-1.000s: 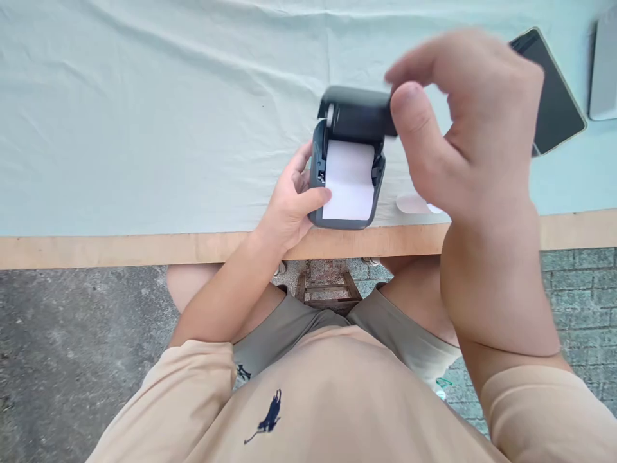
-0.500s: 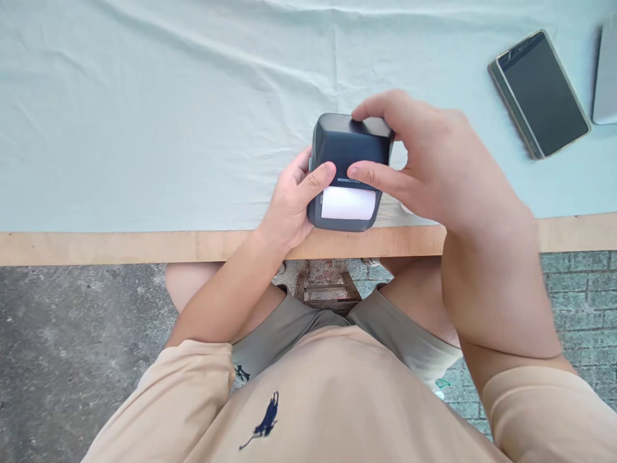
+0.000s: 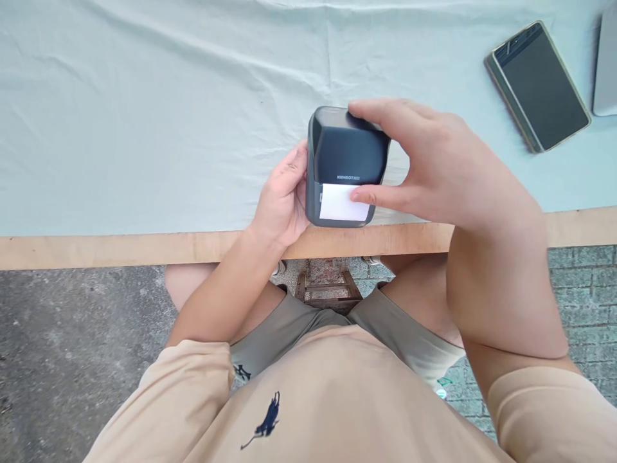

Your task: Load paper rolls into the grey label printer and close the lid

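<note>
A dark label printer [image 3: 351, 151] with NIIMBOT lettering is held over the table's front edge. White label paper [image 3: 337, 202] sticks out at its lower front. My left hand [image 3: 284, 196] grips the printer's left side from beneath, its fingers hidden behind the body. From the right, my right hand [image 3: 429, 161] spans the printer, index finger on the top end and thumb lying on the white paper. Its other fingers are out of sight behind the hand.
A smartphone [image 3: 544, 87], apparently resting on a box, lies at the upper right. Beyond it, a grey flat object [image 3: 606, 71] is cut off by the frame. Pale cloth [image 3: 144, 128] covers the table, whose wooden edge [image 3: 120, 251] runs in front of me.
My right thumb has slid down from the printer's lid onto the white paper. My left thumb has moved off the printer's front to its left side.
</note>
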The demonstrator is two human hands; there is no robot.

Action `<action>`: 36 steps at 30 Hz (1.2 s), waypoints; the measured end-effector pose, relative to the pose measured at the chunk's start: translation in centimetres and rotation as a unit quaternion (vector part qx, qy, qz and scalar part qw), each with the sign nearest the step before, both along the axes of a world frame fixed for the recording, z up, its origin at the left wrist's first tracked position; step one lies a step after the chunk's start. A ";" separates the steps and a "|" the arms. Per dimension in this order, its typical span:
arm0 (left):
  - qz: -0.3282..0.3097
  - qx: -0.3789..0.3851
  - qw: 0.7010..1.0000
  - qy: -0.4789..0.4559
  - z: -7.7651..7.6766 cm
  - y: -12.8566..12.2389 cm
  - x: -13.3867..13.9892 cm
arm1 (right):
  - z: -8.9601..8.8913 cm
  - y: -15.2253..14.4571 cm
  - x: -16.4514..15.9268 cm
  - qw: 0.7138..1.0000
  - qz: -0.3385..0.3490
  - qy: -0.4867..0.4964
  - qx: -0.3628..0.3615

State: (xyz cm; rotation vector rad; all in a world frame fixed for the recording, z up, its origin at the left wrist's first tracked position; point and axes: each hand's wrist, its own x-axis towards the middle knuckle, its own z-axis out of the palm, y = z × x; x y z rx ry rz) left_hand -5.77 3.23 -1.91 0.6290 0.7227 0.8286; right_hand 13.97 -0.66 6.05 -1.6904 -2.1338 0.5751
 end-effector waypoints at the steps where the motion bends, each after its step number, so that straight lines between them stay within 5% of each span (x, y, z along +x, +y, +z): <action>1: -0.001 0.006 1.000 0.006 0.0 0.0 -0.1 | 0.1 0.0 0.0 1.000 -0.002 -0.010 -0.007; 6: -0.015 0.005 1.000 -0.021 0.4 0.1 0.0 | 0.6 -0.1 0.4 0.999 0.008 -0.029 -0.017; 10: 0.003 -0.006 1.000 -0.020 0.3 0.2 0.3 | 1.6 -0.2 0.6 0.997 0.022 -0.022 0.066; 14: 0.016 0.001 1.000 -0.002 -0.1 0.2 0.3 | 2.8 -0.6 0.4 0.966 -0.136 -0.019 0.218; 16: 0.012 -0.003 1.000 -0.018 -0.2 0.2 0.3 | 2.9 -0.8 0.1 0.958 -0.159 0.002 0.240; 18: 0.008 -0.007 0.999 -0.036 -0.1 0.2 0.3 | 2.8 -1.0 -0.4 0.968 -0.122 0.007 0.218; 21: 0.002 -0.003 0.999 -0.048 0.1 0.1 0.3 | 2.3 -0.8 -1.6 0.987 -0.093 -0.096 0.094; 27: -0.010 -0.028 0.998 -0.062 0.5 -0.1 0.5 | 2.0 0.1 -3.6 0.951 -0.085 -0.280 -0.097; 36: -0.014 -0.036 0.998 -0.050 0.8 -0.2 0.5 | 1.4 1.0 -3.4 0.962 -0.054 -0.265 -0.047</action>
